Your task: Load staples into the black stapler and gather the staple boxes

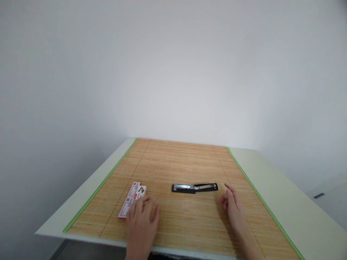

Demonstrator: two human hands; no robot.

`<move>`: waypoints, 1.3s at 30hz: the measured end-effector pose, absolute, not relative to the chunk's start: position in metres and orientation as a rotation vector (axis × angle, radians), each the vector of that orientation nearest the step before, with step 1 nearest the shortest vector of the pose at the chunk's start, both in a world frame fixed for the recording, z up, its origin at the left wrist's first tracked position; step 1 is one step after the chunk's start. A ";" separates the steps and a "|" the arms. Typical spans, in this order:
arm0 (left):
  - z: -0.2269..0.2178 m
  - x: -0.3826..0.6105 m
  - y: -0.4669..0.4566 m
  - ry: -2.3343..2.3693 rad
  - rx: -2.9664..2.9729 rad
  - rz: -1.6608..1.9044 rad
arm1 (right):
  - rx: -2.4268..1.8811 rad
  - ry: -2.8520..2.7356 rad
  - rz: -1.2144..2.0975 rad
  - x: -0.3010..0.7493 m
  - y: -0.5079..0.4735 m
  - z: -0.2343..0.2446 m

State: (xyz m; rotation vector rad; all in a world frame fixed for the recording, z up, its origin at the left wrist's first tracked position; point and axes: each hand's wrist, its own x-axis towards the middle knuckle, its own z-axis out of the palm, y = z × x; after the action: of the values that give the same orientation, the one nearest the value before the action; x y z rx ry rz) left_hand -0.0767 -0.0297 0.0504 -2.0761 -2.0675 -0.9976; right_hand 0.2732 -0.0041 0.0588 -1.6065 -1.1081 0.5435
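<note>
Bamboo-like slatted mat, green-edged, fine cross-ribbing, laid on a smooth pale counter. Stapler near mid-mat, between the hands: slim, black, hinged out lengthwise, shiny metal strips exposed. Left hand: thumb wide of bent fingers, over near end of a small white printed box; contact unclear. Flat red-and-white packet just beside. Right hand: near stapler's right end, apart from it; one digit extended, others curled; cannot tell if anything is held.
</note>
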 end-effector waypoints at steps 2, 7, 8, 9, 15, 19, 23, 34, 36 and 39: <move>0.048 -0.104 -0.042 -2.199 -1.854 -0.857 | -1.607 -1.039 0.594 0.276 -0.016 0.058; 0.035 -0.135 -0.062 -2.346 -1.738 -0.683 | -1.614 -1.058 0.594 0.262 -0.044 0.061; 0.033 -0.134 -0.063 -2.337 -1.761 -0.700 | -1.616 -1.079 0.623 0.256 -0.048 0.062; 0.031 -0.129 -0.064 -2.315 -1.814 -0.734 | -1.616 -1.100 0.674 0.249 -0.051 0.062; 0.047 -0.067 -0.054 -2.069 -2.639 -1.033 | -1.474 -1.079 1.393 0.211 -0.061 0.047; 0.072 -0.029 -0.030 -1.844 -3.108 -1.101 | -1.344 -0.943 1.761 0.207 -0.063 0.044; 0.080 -0.017 -0.008 -1.688 -3.333 -1.163 | -1.304 -0.832 1.845 0.213 -0.064 0.055; 0.063 0.000 -0.002 -1.676 -3.304 -1.325 | -1.214 -0.802 2.002 0.220 -0.057 0.078; 0.061 -0.004 -0.001 -1.668 -3.286 -1.301 | -1.267 -0.853 1.981 0.226 -0.055 0.080; 0.060 -0.016 -0.002 -1.699 -3.226 -1.221 | -1.407 -0.974 1.830 0.234 -0.050 0.082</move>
State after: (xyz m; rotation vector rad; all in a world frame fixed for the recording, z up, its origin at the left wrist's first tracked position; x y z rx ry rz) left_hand -0.0160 -0.0017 0.0602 -3.2255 -1.6985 -1.2211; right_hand 0.2344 -0.0500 0.0822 -1.4074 -0.9739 1.8303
